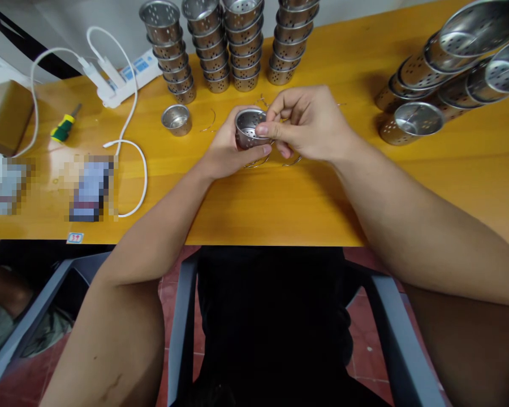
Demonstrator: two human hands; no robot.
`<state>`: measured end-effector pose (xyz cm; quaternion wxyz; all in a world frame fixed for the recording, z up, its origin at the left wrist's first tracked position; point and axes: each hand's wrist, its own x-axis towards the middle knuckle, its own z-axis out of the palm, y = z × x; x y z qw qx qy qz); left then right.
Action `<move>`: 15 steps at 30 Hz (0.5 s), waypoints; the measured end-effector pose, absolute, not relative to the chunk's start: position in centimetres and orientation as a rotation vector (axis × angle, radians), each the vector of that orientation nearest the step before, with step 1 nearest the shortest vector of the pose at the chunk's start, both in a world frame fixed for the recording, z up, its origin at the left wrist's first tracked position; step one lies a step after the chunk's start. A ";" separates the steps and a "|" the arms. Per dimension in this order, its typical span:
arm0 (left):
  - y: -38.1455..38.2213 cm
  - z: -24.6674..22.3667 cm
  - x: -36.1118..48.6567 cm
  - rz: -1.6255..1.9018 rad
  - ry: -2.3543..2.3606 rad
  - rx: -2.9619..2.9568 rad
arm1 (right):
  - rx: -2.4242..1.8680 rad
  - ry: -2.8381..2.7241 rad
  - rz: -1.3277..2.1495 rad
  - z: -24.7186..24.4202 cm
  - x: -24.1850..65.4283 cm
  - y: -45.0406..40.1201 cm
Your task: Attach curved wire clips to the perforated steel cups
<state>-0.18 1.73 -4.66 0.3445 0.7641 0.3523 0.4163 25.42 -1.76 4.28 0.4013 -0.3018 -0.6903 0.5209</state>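
My left hand (pixel 224 154) is wrapped round a small perforated metal cup (pixel 246 121), its open mouth facing up, a little above the table. The fingers of my right hand (pixel 299 124) are pinched together at the cup's right rim, with the thumb tip over its mouth. What they pinch is too small or hidden to make out. Curved thin metal wires (pixel 259 164) lie under and beside my hands. Left of them, a similar metal cup (pixel 177 120) stands alone on the table.
Several stacks of perforated cups (pixel 244 51) line the back of the yellow table (pixel 271 209). More stacked cups (pixel 418 121) stand at right. At left are a power strip (pixel 129 85) with white cables, a screwdriver (pixel 65 124), a blurred phone (pixel 92 189) and a cardboard box (pixel 11 118). Another person's leg (pixel 8 291) shows at lower left.
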 end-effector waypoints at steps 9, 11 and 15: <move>2.3 -5.6 -0.2 1.116 0.871 2.045 | -0.735 -1.731 1.200 3.2 25.2 -1.3; 2.7 -6.0 -0.1 1.169 0.884 2.045 | -0.771 -1.696 1.062 2.6 25.1 -0.9; 3.8 -6.8 -0.1 1.264 0.921 2.025 | -0.804 -1.724 0.727 1.7 25.2 -0.2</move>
